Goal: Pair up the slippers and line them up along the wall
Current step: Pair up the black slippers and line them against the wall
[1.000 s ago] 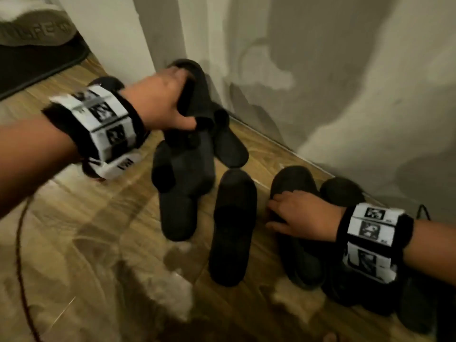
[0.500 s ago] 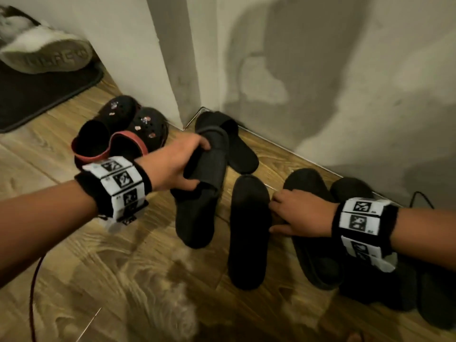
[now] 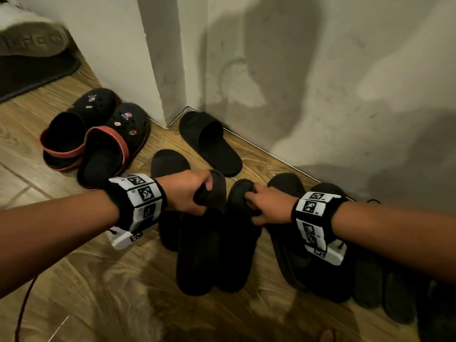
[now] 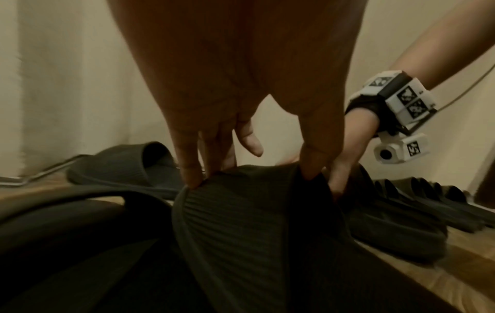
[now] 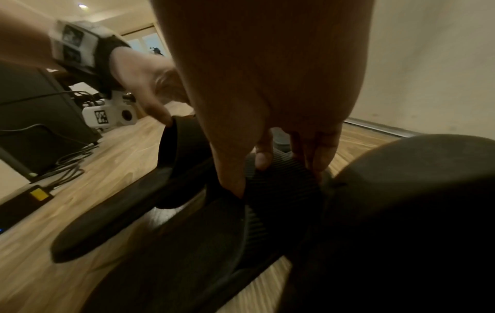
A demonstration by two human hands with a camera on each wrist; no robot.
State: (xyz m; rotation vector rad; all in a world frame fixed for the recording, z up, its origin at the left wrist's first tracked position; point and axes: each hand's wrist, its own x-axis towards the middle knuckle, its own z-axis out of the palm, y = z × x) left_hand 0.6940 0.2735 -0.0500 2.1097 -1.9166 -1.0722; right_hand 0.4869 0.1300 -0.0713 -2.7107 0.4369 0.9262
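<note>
Two black ribbed slide slippers lie side by side on the wooden floor in the head view. My left hand (image 3: 204,191) grips the strap of the left slipper (image 3: 197,248); the left wrist view shows its fingers (image 4: 191,175) and thumb pinching that strap (image 4: 241,201). My right hand (image 3: 251,202) grips the strap of the right slipper (image 3: 240,240), seen close as a ribbed strap (image 5: 281,190) under the fingers. A third slipper (image 3: 167,164) lies partly under my left wrist. A single slipper (image 3: 209,141) sits in the wall corner.
A pair of black clogs with red heel straps (image 3: 96,137) stands left of the wall corner. More black slippers (image 3: 291,188) lie along the wall (image 3: 320,95) under my right forearm. A dark mat (image 3: 32,75) is at far left, and cables (image 5: 67,165) lie behind.
My left hand has brought its slipper down from near the wall to the floor beside the middle slipper. My right hand left the right-hand pair and took the middle slipper's strap.
</note>
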